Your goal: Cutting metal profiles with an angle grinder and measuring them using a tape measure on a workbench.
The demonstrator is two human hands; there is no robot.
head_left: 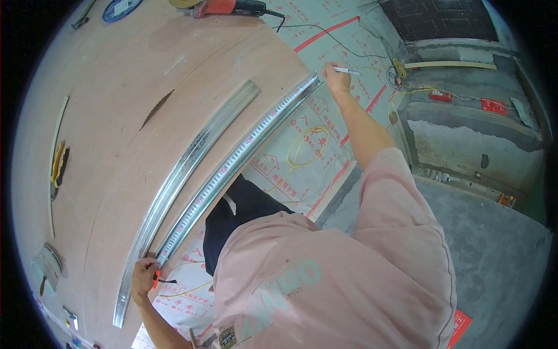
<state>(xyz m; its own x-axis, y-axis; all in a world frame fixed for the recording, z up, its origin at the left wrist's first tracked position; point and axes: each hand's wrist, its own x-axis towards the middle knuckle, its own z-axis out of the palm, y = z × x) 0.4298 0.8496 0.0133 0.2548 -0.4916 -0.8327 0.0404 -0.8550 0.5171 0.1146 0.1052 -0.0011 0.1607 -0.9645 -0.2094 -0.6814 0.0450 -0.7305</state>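
Observation:
An extended tape measure blade (224,168) lies along a silver metal channel (258,146) at the near edge of the wooden board. At the lower left, my left hand (143,281) is closed around the orange tape measure case (156,278), mostly hidden by the fingers. By the channel's far end, my right hand (337,80) is closed on a white pen (347,71), which points out to the right. Whether that hand touches the blade's tip cannot be made out. A second metal channel (192,154) rests on the board beside the first, and my left hand is close to it.
On the wooden board (110,145) lie a thin saw blade (157,109), yellow-handled cutters (58,166), a long thin strip (53,209) and a red angle grinder (224,8). A yellow cord (308,148) coils on the printed floor sheeting (317,113). Cables run toward the brown door (439,20).

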